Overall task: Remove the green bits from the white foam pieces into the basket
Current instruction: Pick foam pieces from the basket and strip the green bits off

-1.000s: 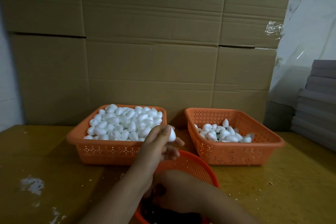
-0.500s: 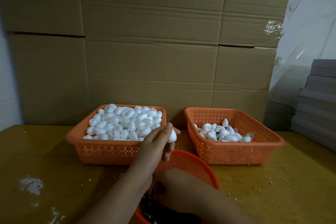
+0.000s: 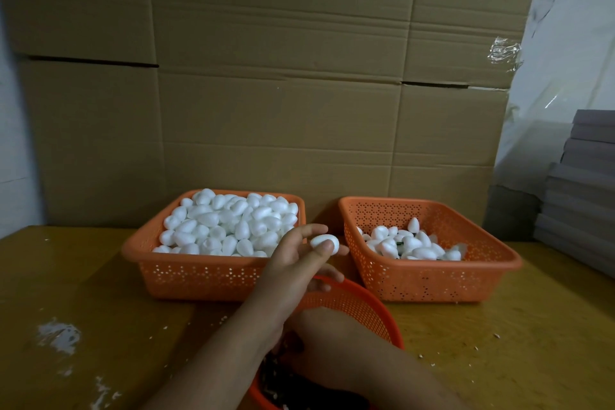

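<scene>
Foam was the matter in hand: the left hand held one white foam piece pinched between thumb tip and the fingers behind it, the index finger stretched out straight above and the lower fingers loosely curled. Half a second before, that piece had stood more upright against the fingertips, close to the near right corner of the left basket; now it lay sideways and had travelled rightward, into the gap between the left basket and the right basket, above the far rim of the round basket. The fingers had also spread wider than earlier.

The right hand stayed low inside the round basket, back of the hand upward, beneath the left forearm. Its fingers were hidden, so I could not tell whether they gripped anything. Dark bits lay in the bottom of that basket, too dim to make out.

The left basket was heaped with white foam pieces, unchanged. The right basket held a smaller pile against its near left side, with a few dark green bits showing among them. Both stood on the yellow table, which was flecked with white crumbs, in front of a cardboard wall.
</scene>
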Available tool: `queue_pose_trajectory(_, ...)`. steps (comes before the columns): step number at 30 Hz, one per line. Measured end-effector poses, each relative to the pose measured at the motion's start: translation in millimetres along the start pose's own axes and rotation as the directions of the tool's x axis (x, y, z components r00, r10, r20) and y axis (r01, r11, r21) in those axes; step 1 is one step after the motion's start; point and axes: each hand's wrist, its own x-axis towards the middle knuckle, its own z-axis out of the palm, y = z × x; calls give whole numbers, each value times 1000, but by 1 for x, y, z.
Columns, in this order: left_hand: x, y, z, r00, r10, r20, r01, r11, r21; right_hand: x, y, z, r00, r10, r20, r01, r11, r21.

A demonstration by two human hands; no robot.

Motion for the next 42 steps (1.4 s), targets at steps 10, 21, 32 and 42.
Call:
queue_pose_trajectory(10, -2, 0, -1, 997, 82, -14, -81, 995, 61, 1, 3, 3, 1000, -3, -23, 3, 1000, 1)
queue_pose_trajectory(21, -1, 2, 3, 988, 156, 1, -154, 975, 158, -6, -6, -7, 1000, -18, -18, 19, 1000, 8)
queue_pose_trajectory(32, 1, -7, 1, 987, 153, -44, -136, 955, 263, -8, -8, -10, 999, -34, -27, 34, 999, 11)
queue_pose_trajectory(42, 1, -7, 1, 975, 222, 5, -206, 896, 393, -2, -1, -2, 1000, -6, 0, 6, 999, -33)
